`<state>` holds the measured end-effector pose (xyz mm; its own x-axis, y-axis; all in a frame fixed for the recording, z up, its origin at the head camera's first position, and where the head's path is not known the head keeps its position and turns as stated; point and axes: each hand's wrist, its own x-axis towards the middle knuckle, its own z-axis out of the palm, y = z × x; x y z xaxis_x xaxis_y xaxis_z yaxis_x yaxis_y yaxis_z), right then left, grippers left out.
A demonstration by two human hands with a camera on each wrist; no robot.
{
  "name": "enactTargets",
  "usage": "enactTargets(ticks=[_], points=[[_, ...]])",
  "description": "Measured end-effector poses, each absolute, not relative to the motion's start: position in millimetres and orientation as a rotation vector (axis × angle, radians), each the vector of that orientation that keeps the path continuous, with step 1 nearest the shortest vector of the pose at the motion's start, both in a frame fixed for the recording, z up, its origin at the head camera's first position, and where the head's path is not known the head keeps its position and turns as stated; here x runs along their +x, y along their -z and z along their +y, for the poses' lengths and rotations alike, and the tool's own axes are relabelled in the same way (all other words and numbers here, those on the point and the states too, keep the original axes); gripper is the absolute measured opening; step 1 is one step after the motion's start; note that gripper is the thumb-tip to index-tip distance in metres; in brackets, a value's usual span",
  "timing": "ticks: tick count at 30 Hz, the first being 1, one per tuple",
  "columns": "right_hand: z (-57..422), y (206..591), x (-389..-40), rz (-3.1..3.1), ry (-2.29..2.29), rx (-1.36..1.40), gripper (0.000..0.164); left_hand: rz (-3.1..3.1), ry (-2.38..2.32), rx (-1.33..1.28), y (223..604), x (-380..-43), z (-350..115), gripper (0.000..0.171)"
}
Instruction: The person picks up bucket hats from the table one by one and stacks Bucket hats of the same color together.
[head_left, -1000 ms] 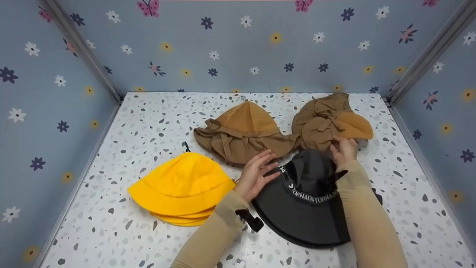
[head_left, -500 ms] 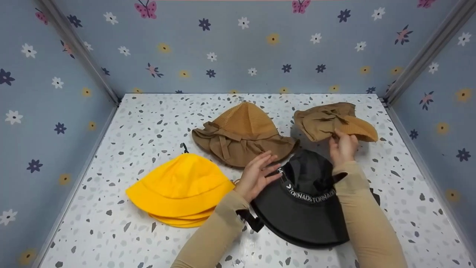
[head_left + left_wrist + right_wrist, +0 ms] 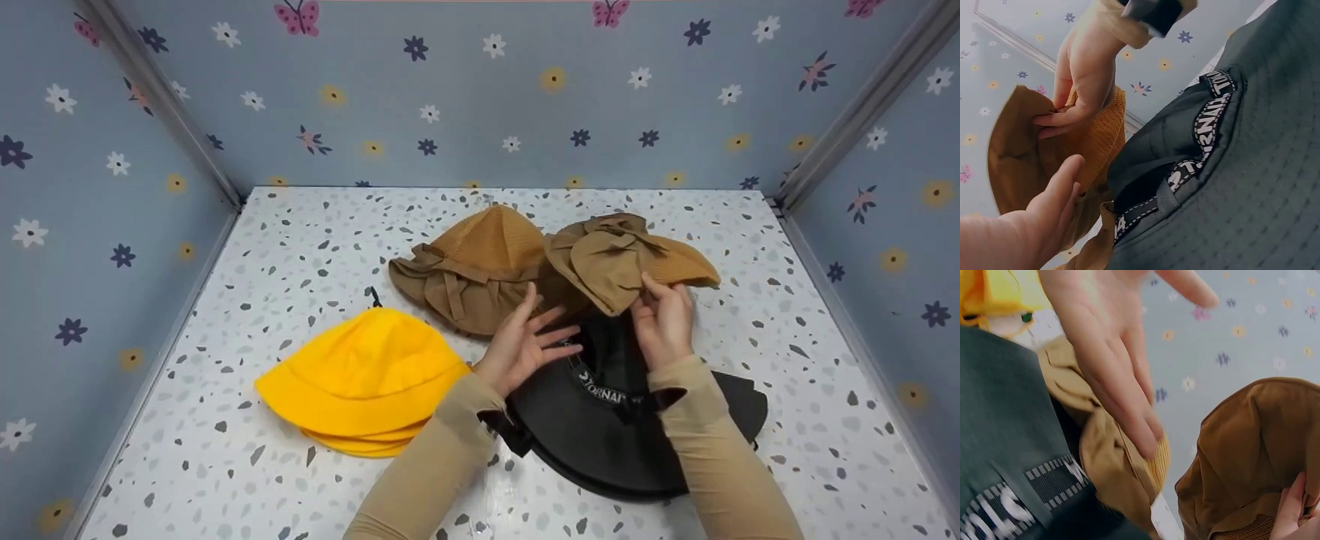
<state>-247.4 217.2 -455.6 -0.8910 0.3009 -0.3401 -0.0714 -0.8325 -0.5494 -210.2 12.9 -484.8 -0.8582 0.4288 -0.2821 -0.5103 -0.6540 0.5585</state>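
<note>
My right hand (image 3: 666, 319) pinches the brim of a brown sun hat (image 3: 607, 262) with an orange-tan crown, lifted off the table. In the right wrist view, the fingers (image 3: 1292, 506) grip the underside of that brim. Spread fingers mark my left hand (image 3: 525, 345), which holds nothing above the edge of a black wide-brimmed hat (image 3: 600, 450) with white lettering on its band. Behind the left hand lies a second brown hat (image 3: 472, 277), partly covered by the lifted one. The left wrist view has the lifted hat (image 3: 1010, 152) hanging beyond the left thumb.
Yellow bucket hats (image 3: 367, 375) are stacked to the left of my left hand. Everything rests on a white speckled table (image 3: 225, 300). Blue flowered panels (image 3: 480, 90) wall in the back and both sides.
My right hand has raised the brown hat from the back right and carried it left toward the other brown hat. The left hand stays nearly in place, its fingers spreading wider.
</note>
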Motion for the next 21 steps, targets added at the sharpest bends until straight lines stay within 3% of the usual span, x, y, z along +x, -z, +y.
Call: enactTargets(ticks=[8,17,21], points=[[205,462,-230,-0.807,-2.807,-0.46,0.025,0.859,-2.465,-0.12,475,-222,17,0.062],[199,466,-220,-0.894,-2.807,-0.371,0.027,0.859,-2.551,-0.267,469,-240,26,0.027],[197,466,-218,-0.98,-2.792,-0.366,0.028,0.888,-2.543,-0.293,468,-243,26,0.02]])
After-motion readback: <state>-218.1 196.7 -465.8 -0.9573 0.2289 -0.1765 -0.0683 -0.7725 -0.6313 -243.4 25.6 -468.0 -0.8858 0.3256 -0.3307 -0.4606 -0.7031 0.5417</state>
